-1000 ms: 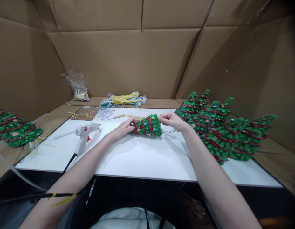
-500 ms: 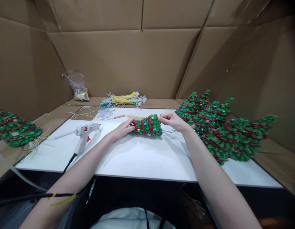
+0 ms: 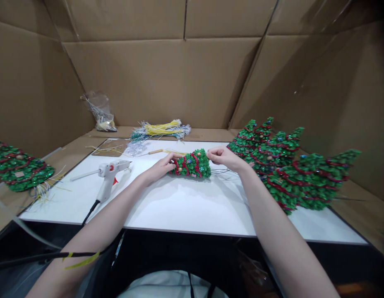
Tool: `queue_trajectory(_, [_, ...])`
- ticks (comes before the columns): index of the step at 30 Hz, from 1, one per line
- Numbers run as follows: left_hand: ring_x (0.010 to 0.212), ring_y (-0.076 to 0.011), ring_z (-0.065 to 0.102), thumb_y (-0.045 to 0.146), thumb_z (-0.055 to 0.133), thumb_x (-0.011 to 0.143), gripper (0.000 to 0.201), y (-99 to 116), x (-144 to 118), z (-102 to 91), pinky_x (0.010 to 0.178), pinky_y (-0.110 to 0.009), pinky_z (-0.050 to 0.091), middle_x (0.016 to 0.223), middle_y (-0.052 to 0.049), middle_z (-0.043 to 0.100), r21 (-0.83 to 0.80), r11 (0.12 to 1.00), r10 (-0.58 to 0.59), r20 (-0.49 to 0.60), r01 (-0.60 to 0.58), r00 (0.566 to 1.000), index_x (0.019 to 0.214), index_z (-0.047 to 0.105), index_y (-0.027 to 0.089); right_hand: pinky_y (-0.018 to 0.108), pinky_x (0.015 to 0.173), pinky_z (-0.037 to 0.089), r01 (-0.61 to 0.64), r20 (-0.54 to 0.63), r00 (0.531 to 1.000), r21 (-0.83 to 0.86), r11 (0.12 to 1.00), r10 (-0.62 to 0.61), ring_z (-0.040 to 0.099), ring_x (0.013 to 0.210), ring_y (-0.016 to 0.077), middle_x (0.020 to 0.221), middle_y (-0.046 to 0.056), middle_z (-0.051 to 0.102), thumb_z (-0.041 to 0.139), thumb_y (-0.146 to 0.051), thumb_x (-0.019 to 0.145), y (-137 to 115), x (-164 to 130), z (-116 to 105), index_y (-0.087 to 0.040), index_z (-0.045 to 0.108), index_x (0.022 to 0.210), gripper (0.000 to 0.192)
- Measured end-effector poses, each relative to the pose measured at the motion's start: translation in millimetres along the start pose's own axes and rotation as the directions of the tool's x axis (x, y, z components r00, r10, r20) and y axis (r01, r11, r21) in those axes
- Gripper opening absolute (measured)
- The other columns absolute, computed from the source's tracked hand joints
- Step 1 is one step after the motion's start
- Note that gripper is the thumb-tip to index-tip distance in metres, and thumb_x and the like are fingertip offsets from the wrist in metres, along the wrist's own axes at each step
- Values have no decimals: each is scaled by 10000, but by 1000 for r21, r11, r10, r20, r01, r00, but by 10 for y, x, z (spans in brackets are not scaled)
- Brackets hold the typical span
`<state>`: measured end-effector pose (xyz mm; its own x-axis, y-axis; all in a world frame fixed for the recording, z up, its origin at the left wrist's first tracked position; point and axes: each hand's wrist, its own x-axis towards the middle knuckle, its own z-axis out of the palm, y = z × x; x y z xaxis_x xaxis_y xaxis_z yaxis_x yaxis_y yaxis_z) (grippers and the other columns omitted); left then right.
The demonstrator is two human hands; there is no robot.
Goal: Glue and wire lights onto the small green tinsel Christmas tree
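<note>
A small green Christmas tree [image 3: 193, 164] with red garland and coloured baubles lies on its side in the middle of the white board [image 3: 192, 207], its wide base to the right. My left hand [image 3: 165, 165] is closed around its narrow end. At the base, my right hand [image 3: 223, 157] has its fingers pinched together; what they hold, if anything, is too small to make out. Thin dark wires [image 3: 221, 171] run from the base to the right, beneath my right wrist.
Several decorated trees [image 3: 282, 165] stand at the right, and another tree [image 3: 21, 167] is at the far left. A hot glue gun [image 3: 108, 178] rests left of my left arm. Behind lie a wooden-handled awl [image 3: 155, 152], bundled wires [image 3: 162, 129] and a plastic bag [image 3: 102, 116].
Hardly anything differs. Both hands and the tree between them stay in nearly the same place.
</note>
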<state>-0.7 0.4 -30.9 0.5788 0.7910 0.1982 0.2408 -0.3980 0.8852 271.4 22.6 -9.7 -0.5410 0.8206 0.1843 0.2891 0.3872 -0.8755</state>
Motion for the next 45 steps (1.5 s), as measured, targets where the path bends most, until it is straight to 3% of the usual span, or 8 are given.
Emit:
queue_trajectory(26, [1051,-214,496,168,417,756,486,28,-12,-5,910,-329,373,1183,-39,551,14,1000,-5,-1,5,1000,1238,474,202,258,469,159,89,-66,994,-34,995,-91,234,495,68,515,-46,310,553,-519,777,-82,1,39,-158,430,529,455])
queue_trajectory(39, [1036,-211,499,173,412,748,492,47,-14,1,907,-325,373,1188,-34,552,28,999,-17,-10,17,1000,1235,476,205,253,461,137,37,-58,998,-25,999,-38,211,489,64,518,-47,301,542,-544,776,-48,0,22,-156,428,538,470])
queue_trajectory(45, [1048,-217,491,181,410,755,495,59,-26,9,914,-344,369,1195,-38,550,14,1000,-9,-9,9,1000,1245,472,206,250,454,113,-1,-10,1000,-34,999,1,184,485,64,530,-55,227,504,-552,803,-32,-7,11,-165,390,558,472])
